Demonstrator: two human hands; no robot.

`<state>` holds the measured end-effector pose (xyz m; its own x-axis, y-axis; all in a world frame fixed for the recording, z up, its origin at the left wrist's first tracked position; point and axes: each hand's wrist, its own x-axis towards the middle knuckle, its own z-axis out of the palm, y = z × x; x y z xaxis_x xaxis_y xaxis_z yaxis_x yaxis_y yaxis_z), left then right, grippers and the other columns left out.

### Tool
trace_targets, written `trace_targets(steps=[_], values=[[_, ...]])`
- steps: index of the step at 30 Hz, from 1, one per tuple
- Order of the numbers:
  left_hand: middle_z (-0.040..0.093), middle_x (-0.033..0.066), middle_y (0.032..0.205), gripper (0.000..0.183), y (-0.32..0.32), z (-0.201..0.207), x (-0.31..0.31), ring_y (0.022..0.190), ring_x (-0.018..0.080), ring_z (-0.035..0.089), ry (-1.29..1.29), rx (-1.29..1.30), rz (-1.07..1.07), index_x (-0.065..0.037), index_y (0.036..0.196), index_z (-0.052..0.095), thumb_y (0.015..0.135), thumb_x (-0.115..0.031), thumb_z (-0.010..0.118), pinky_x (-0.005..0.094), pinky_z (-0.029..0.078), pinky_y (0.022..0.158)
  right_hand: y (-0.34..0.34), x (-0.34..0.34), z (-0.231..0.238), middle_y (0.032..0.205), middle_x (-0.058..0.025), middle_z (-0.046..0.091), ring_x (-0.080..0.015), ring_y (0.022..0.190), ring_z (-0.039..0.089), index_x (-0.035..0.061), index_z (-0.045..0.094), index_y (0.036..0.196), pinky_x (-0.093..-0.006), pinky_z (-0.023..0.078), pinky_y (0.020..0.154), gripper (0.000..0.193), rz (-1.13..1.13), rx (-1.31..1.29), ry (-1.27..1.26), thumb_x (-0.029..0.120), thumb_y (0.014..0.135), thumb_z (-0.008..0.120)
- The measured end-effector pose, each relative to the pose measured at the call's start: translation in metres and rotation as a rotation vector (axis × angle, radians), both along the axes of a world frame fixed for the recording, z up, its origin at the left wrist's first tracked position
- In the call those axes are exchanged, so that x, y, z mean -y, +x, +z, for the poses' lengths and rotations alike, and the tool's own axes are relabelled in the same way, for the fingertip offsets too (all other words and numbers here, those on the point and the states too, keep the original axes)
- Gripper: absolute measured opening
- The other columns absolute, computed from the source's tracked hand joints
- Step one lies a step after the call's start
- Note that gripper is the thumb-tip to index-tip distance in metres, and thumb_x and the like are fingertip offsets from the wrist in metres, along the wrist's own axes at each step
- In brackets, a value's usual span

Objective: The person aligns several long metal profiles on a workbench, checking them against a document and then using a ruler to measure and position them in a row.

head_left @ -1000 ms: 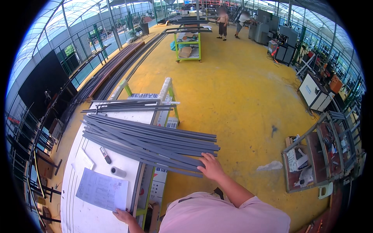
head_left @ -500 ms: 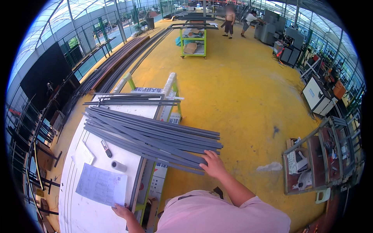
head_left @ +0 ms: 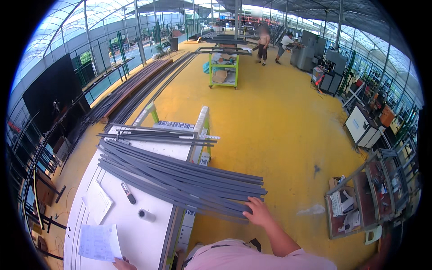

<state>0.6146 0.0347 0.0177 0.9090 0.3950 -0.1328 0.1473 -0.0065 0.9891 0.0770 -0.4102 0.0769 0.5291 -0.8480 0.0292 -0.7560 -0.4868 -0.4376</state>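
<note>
A stack of long grey metal strips [head_left: 180, 177] lies slantwise across a white table [head_left: 130, 225], its right ends jutting past the table's edge. My right hand [head_left: 258, 212] rests on those overhanging ends, fingers spread over them. My left hand [head_left: 122, 264] is barely visible at the lower edge, touching a printed sheet of paper [head_left: 98, 243] on the table. A smaller bundle of dark strips [head_left: 155, 136] lies at the table's far end.
On the table lie a second paper [head_left: 98, 201], a dark marker-like tool [head_left: 128, 192] and a small roll [head_left: 145, 215]. A cluttered shelf cart [head_left: 366, 198] stands right on the yellow floor. A green trolley [head_left: 223, 67] and two people [head_left: 273, 45] are far off.
The view has tilted so the table and strips sit slightly differently in frame. My right hand stays on the strip ends; my left stays by the paper.
</note>
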Motion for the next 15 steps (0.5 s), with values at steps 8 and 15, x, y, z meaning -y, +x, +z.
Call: trace_targets(steps=[8, 15], values=[[0.069, 0.0180, 0.109, 0.042, 0.098, -0.013, -0.009, 0.082, 0.0287, 0.064, -0.184, -0.086, 0.074, -0.001, 0.140, 0.051, 0.106, -0.026, 0.055, 0.0434, 0.050, 0.064, 0.005, 0.001, -0.003, 0.163, -0.0133, 0.048, -0.0362, 0.154, 0.039, 0.0185, 0.067, 0.142, -0.0592, 0.034, 0.121, 0.062, -0.131, -0.187, 0.023, 0.050, 0.088, 0.075], [0.065, 0.0200, 0.118, 0.045, 0.187, -0.039, 0.002, 0.088, 0.0332, 0.061, -0.384, -0.143, 0.058, -0.003, 0.143, 0.047, 0.106, -0.029, 0.049, 0.0492, 0.050, 0.068, 0.029, -0.021, 0.016, 0.169, -0.0115, 0.041, -0.0352, 0.158, 0.032, 0.0204, 0.060, 0.150, -0.0612, 0.030, 0.123, 0.067, -0.218, -0.310, 0.104, 0.048, 0.091, 0.074]])
